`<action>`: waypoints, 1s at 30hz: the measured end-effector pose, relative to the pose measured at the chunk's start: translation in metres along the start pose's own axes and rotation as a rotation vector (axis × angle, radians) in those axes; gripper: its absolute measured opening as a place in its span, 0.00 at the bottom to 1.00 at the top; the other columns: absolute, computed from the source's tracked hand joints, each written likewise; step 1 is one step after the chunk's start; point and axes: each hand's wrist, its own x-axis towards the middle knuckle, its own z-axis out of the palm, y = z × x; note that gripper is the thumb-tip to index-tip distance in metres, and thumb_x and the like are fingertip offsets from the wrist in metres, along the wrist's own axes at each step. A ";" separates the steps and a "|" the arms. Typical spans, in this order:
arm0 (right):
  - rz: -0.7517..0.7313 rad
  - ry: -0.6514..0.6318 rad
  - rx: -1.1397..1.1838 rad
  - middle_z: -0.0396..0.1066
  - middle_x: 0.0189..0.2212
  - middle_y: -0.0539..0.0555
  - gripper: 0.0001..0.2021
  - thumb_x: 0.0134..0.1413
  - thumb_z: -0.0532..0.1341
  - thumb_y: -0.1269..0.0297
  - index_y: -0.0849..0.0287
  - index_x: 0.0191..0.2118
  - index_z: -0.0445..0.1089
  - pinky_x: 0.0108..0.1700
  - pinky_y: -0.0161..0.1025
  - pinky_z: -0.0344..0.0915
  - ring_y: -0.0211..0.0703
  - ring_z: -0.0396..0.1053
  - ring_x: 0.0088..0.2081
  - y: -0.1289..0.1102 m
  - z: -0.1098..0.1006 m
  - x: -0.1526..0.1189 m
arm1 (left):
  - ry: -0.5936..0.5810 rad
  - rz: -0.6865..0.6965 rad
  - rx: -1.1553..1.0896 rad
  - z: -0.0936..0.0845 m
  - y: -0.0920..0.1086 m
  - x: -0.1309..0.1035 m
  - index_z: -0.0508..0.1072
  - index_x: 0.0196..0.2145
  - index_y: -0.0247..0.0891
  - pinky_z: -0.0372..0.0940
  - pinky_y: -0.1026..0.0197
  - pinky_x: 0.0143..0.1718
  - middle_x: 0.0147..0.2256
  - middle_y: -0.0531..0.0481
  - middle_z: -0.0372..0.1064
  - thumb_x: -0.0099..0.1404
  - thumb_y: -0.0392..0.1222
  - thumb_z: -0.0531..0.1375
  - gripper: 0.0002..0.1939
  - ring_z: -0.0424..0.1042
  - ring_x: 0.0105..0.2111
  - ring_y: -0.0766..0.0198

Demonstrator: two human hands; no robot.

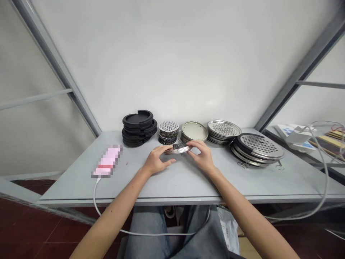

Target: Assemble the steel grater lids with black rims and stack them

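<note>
A round, shiny metal disc with a perforated top (176, 148) is held tilted above the table, in front of the stacks. My left hand (157, 158) grips its left edge with the fingers, the thumb stretched out below it. On the other side, my right hand (201, 155) pinches the right edge between fingers and thumb. Just behind the disc stand a short stack of small perforated metal plates (168, 126) and a stack of shallow round metal pans (194, 131). The underside of the disc is mostly hidden.
Black ring-shaped parts (138, 120) are stacked at the back left. Metal grater discs (224, 128) and a pile of black-rimmed perforated discs with wire clips (260, 146) stand to the right. A blurred pink phone (109, 160) lies left, its white cable (95, 194) hanging over the table's front edge.
</note>
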 end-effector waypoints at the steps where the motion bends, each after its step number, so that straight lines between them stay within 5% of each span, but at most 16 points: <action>1: -0.006 0.006 -0.007 0.75 0.39 0.56 0.09 0.53 0.63 0.69 0.54 0.41 0.74 0.47 0.48 0.68 0.48 0.72 0.42 -0.001 0.000 0.000 | -0.017 -0.011 -0.007 0.001 -0.001 0.000 0.70 0.53 0.41 0.68 0.51 0.50 0.47 0.44 0.74 0.59 0.45 0.66 0.24 0.74 0.46 0.55; 5: -0.051 0.012 -0.016 0.76 0.38 0.55 0.09 0.54 0.63 0.68 0.53 0.41 0.75 0.47 0.48 0.68 0.48 0.72 0.42 -0.003 0.002 -0.001 | -0.035 -0.012 0.028 0.003 -0.003 0.000 0.68 0.56 0.42 0.67 0.49 0.52 0.50 0.43 0.73 0.59 0.46 0.67 0.28 0.73 0.48 0.54; 9: -0.071 -0.004 -0.038 0.77 0.42 0.54 0.13 0.54 0.64 0.65 0.51 0.46 0.74 0.50 0.51 0.67 0.50 0.71 0.45 -0.005 0.005 -0.002 | -0.086 0.024 0.020 0.003 -0.008 0.000 0.69 0.55 0.42 0.65 0.48 0.54 0.51 0.43 0.72 0.65 0.43 0.62 0.21 0.70 0.51 0.54; 13: 0.070 -0.041 -0.082 0.69 0.55 0.58 0.28 0.49 0.68 0.57 0.53 0.57 0.67 0.58 0.54 0.62 0.54 0.66 0.55 0.002 0.005 -0.003 | -0.088 -0.057 -0.022 0.001 -0.014 -0.001 0.69 0.55 0.40 0.67 0.52 0.49 0.48 0.43 0.73 0.69 0.42 0.58 0.18 0.72 0.46 0.56; 16: 0.211 -0.072 -0.056 0.69 0.55 0.62 0.34 0.47 0.69 0.54 0.57 0.59 0.64 0.58 0.54 0.63 0.55 0.67 0.55 0.015 0.009 -0.006 | -0.056 -0.129 -0.048 -0.002 -0.018 -0.002 0.69 0.54 0.38 0.69 0.56 0.45 0.47 0.43 0.73 0.70 0.43 0.55 0.17 0.73 0.44 0.56; 24: 0.312 -0.135 0.038 0.75 0.46 0.60 0.21 0.50 0.66 0.56 0.59 0.50 0.72 0.45 0.49 0.72 0.51 0.74 0.44 0.021 0.013 -0.007 | -0.008 -0.194 -0.066 -0.006 -0.019 -0.002 0.69 0.52 0.33 0.68 0.59 0.43 0.43 0.43 0.75 0.71 0.48 0.51 0.20 0.74 0.42 0.56; 30: 0.289 -0.166 0.066 0.78 0.36 0.55 0.13 0.51 0.65 0.57 0.58 0.40 0.76 0.39 0.43 0.72 0.47 0.74 0.36 0.014 0.011 -0.006 | -0.016 -0.161 -0.083 -0.009 -0.013 -0.001 0.72 0.50 0.35 0.68 0.57 0.45 0.45 0.42 0.75 0.64 0.45 0.60 0.18 0.75 0.43 0.56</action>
